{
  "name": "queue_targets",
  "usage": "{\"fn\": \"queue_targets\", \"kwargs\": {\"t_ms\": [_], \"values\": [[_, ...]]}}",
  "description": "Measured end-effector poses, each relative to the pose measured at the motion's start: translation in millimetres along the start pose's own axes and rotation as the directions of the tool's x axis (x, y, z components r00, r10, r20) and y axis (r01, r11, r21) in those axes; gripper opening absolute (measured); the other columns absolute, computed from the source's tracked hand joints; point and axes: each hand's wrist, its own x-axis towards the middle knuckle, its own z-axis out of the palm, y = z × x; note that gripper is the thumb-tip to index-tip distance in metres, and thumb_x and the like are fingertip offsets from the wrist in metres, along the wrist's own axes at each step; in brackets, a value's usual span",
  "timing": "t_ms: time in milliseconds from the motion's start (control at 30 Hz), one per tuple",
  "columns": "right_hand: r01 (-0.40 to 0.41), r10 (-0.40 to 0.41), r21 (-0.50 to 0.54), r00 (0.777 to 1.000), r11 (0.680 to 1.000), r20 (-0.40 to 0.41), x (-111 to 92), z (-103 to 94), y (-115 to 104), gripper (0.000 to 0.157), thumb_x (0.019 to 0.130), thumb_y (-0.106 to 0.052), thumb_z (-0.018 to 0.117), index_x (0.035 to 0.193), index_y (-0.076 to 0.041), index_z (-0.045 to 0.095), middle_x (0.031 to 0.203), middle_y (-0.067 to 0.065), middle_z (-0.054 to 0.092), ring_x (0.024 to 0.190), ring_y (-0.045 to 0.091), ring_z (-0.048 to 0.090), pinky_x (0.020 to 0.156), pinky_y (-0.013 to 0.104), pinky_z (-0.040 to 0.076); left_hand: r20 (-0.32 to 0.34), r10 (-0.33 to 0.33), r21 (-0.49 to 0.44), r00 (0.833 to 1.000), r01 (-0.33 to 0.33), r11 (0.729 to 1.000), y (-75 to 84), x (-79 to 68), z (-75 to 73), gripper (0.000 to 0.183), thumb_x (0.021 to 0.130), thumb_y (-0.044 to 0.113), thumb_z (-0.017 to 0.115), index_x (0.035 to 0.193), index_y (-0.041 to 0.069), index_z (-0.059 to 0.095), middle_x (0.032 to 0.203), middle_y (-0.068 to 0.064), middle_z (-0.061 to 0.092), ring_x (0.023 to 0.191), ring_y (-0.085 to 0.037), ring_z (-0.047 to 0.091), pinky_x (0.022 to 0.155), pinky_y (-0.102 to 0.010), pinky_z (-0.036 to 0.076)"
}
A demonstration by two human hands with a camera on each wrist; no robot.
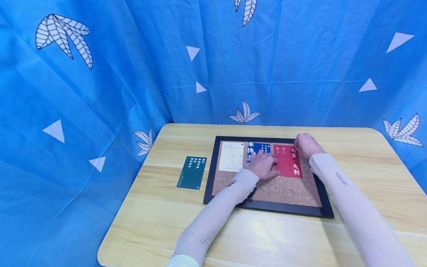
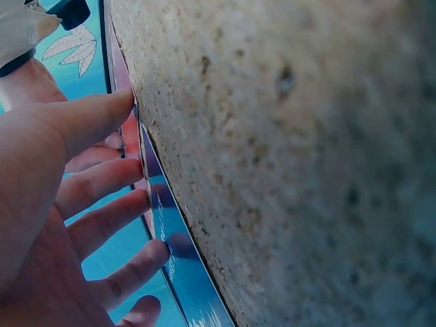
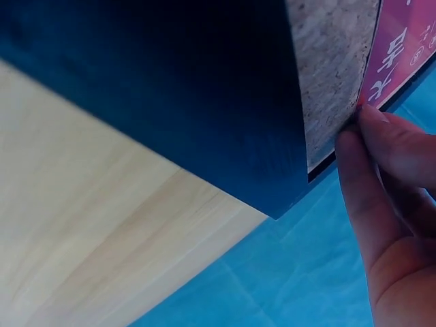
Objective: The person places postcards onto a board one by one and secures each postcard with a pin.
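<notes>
A red card (image 1: pixel 288 161) with white characters lies on a cork board (image 1: pixel 283 191) in a black frame (image 1: pixel 280 207). With thumb and finger, my right hand (image 1: pixel 309 144) pinches what looks like a small pin, mostly hidden, at the card's upper right corner; the right wrist view shows these fingertips (image 3: pixel 373 117) close to the frame's inner edge. My left hand (image 1: pixel 264 165) has its fingers spread, touching the red card's left side and the blue card (image 1: pixel 258 147) beside it. A cream card (image 1: pixel 230 157) lies at the board's left, a dark dot in its upper right corner.
Left of the frame, a dark green card (image 1: pixel 191 172) with white characters lies on the light wooden table (image 1: pixel 150 218). A blue patterned cloth (image 1: pixel 213 63) hangs behind and to the left of the table.
</notes>
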Motion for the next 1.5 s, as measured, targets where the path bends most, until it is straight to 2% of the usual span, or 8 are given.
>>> {"fn": "queue_targets", "kwargs": {"t_ms": [200,467,1067,1367,1500], "values": [[-0.025,0.025,0.039,1.000,0.999,0.011,-0.6,0.4,1.9,0.030,0.087,0.013,0.054,0.109,0.011,0.074,0.115,0.036,0.069,0.108,0.050,0.065,0.095,0.059,0.055,-0.005,0.005,-0.003,1.000,-0.005,1.000,-0.1,-0.2,0.1,0.048,0.093,0.056,0.070,0.135,0.034,0.068,0.154,0.014,0.055,0.116,-0.013,0.048,0.084,-0.026,0.034],[0.029,-0.029,0.012,0.999,0.999,-0.019,-1.1,-0.1,3.6,0.027,0.087,0.012,0.056,0.105,0.011,0.076,0.112,0.035,0.070,0.106,0.047,0.067,0.093,0.058,0.056,-0.009,0.000,-0.004,1.000,-0.001,1.000,-0.5,-0.3,0.7,0.048,0.093,0.056,0.071,0.135,0.034,0.068,0.154,0.013,0.056,0.116,-0.013,0.048,0.084,-0.027,0.033],[-0.002,0.002,0.033,1.000,0.999,-0.013,-0.3,-0.3,3.5,0.026,0.087,0.011,0.060,0.108,0.010,0.076,0.112,0.034,0.071,0.108,0.048,0.066,0.092,0.057,0.057,0.014,-0.005,-0.010,1.000,0.005,1.000,-0.5,0.4,0.3,0.048,0.093,0.056,0.070,0.136,0.034,0.067,0.156,0.014,0.054,0.117,-0.014,0.048,0.084,-0.027,0.033],[-0.039,0.039,0.039,0.999,0.998,0.008,1.5,2.8,4.6,0.032,0.088,0.012,0.055,0.113,0.009,0.074,0.119,0.036,0.066,0.116,0.054,0.059,0.099,0.063,0.051,0.031,-0.019,-0.024,0.999,0.020,1.000,0.2,1.7,-1.4,0.047,0.093,0.055,0.071,0.136,0.035,0.067,0.157,0.015,0.052,0.120,-0.014,0.048,0.087,-0.027,0.033],[-0.020,0.020,0.051,1.000,0.998,-0.005,0.3,3.5,7.1,0.030,0.088,0.012,0.056,0.112,0.010,0.074,0.118,0.036,0.067,0.115,0.053,0.061,0.098,0.062,0.052,0.028,-0.019,-0.026,0.999,0.019,0.999,0.3,2.2,0.5,0.048,0.093,0.055,0.071,0.136,0.034,0.067,0.157,0.014,0.052,0.119,-0.013,0.048,0.086,-0.027,0.033]]}}
